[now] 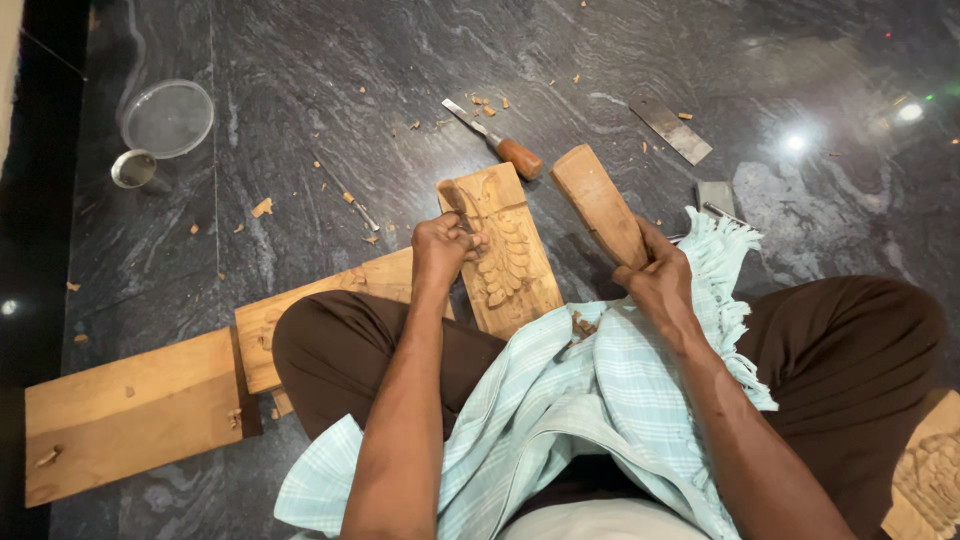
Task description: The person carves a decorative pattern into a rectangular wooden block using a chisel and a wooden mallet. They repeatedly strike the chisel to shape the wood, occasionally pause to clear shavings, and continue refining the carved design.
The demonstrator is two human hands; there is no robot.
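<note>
A carved wooden panel [518, 268] with a leaf pattern lies tilted on the dark stone floor in front of my crossed legs. My left hand [442, 247] is closed around a chisel [457, 203] whose blade rests on the panel's upper left part. My right hand [657, 275] grips the handle of a wooden mallet [598, 203], which is raised just right of the panel, its head pointing up and away. A pale blue checked cloth [580, 400] lies across my lap.
A second chisel [498, 142] with a wooden handle lies beyond the panel. A flat metal blade [672, 129] lies farther right. Wooden planks [130, 410] rest at left under my knee. A round lid [167, 118] and a metal cup [133, 169] stand far left. Wood chips dot the floor.
</note>
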